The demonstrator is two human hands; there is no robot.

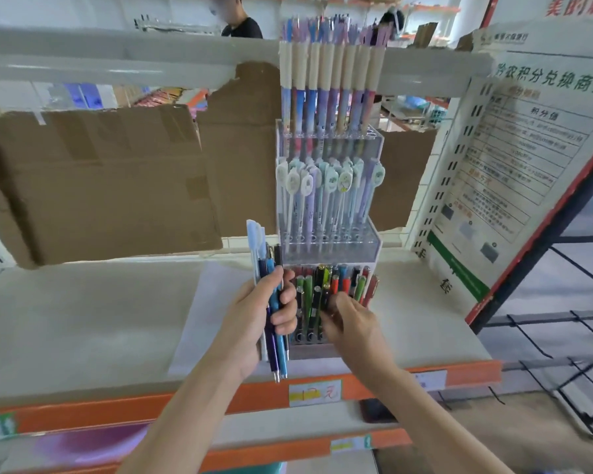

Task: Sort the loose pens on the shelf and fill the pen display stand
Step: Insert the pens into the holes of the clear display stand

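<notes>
Clear acrylic pen display stand (374, 246) sits upright on the white shelf (83, 319), three stepped tiers. Top tier: tall pens with beige caps (326, 66) and blue/purple barrels, packed in a row, standing in the holes. Middle tier: pastel pens with oval charm tops (326, 181), also a full row, upright. Bottom tier: mixed pens (314, 295), green, black, red, orange, some with metallic clips, standing close together; the front-left holes hold black and green ones, red/orange further right. Left hand (254, 323) is just left of the stand's bottom tier, fingers wrapped around a bundle of loose pens (274, 302), blue, dark blue and black barrels plus a couple of white-capped ones sticking up above the fist; tips point down past the shelf's front edge. Right hand (351, 323) is at the bottom tier, fingers curled in among the black/green pens; looks like a pinch on one pen but motion blur and overlap hide the contact, so I cannot tell whether it actually grips. A white sheet (206, 302) lies on the shelf under and left of the stand. Brown cardboard (100, 179) stands behind the shelf, torn along the top edge. Printed notice board (528, 159) leans at the right. Orange shelf edge strip (459, 374) carries a yellow price label (315, 392). A person in dark clothing (242, 23) is in the background, upper left of the stand.
</notes>
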